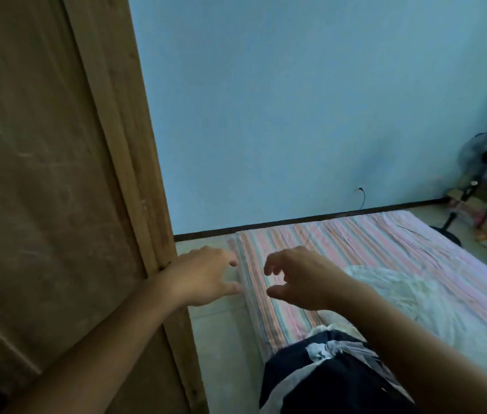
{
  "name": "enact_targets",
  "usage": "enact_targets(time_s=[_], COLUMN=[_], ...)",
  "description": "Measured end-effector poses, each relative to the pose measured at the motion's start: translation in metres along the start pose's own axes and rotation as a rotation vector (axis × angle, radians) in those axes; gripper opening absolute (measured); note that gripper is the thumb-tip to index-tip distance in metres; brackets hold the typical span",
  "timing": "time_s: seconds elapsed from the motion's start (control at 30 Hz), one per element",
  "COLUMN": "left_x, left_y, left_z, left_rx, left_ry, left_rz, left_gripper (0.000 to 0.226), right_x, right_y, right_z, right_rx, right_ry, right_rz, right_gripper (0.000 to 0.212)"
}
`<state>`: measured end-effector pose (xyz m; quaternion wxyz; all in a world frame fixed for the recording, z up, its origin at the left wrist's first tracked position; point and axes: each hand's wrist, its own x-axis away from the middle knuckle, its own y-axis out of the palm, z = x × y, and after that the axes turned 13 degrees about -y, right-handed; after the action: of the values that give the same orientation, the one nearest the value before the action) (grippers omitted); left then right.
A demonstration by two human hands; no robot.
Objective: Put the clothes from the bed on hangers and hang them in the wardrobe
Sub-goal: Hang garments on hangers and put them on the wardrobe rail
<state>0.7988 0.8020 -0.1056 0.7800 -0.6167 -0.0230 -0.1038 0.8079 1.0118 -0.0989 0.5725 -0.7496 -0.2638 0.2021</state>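
Filling the upper middle and right: plain pale-blue painted wall (281, 100), dark skirting strip along its base. Left third: tall brown wooden wardrobe (42, 174), its scuffed door face and ribbed edge post running top to bottom. Lower right: low bed (385, 243) under a pink, blue and brown striped sheet, lying on pale floor. On the bed: rumpled white cloth garment (385, 294) mid-mattress, and a dark navy garment with grey-white panels (325, 380) bunched at the near edge. Far right corner: dark standing pedestal fan (484, 162), blurred clutter beside it. Left hand (203, 276): held out beside the wardrobe post, fingers loosely spread, grasping nothing. Right hand (302, 279): above the striped sheet, fingers half curled and released, holding nothing, apart from both garments.
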Motion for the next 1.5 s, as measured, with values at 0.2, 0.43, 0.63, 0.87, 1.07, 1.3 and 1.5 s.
enact_targets(time_s=[0.2,0.43,0.63,0.87,1.07,1.3,1.5], left_x=[-0.056,-0.122,-0.165,-0.199,-0.216,-0.24,-0.265], left_y=[0.024,0.063,0.099,0.16,0.211,0.279,0.345], left_z=[0.092,0.197,0.258,0.31,0.346,0.365,0.37], left_rx=[-0.057,-0.077,-0.083,-0.234,-0.251,-0.229,-0.229], left_ry=[0.095,0.232,0.344,0.512,0.573,0.531,0.485], left_rz=[0.016,-0.059,-0.169,-0.237,-0.343,-0.38,-0.4], left_gripper=[0.058,0.055,0.047,0.043,0.05,0.049,0.038], right_x=[0.046,0.095,0.135,0.17,0.209,0.261,0.282], right_y=[-0.013,-0.015,-0.001,0.036,0.07,0.124,0.176], right_z=[0.085,0.181,0.238,0.286,0.321,0.356,0.392], right_rx=[-0.004,-0.001,-0.013,-0.028,-0.085,-0.146,-0.185], right_ry=[0.149,0.33,0.506,0.738,0.874,1.003,1.054], right_rz=[0.024,0.061,0.106,0.145,0.129,0.11,0.092], right_gripper=[0.032,0.03,0.027,0.031,0.033,0.038,0.036])
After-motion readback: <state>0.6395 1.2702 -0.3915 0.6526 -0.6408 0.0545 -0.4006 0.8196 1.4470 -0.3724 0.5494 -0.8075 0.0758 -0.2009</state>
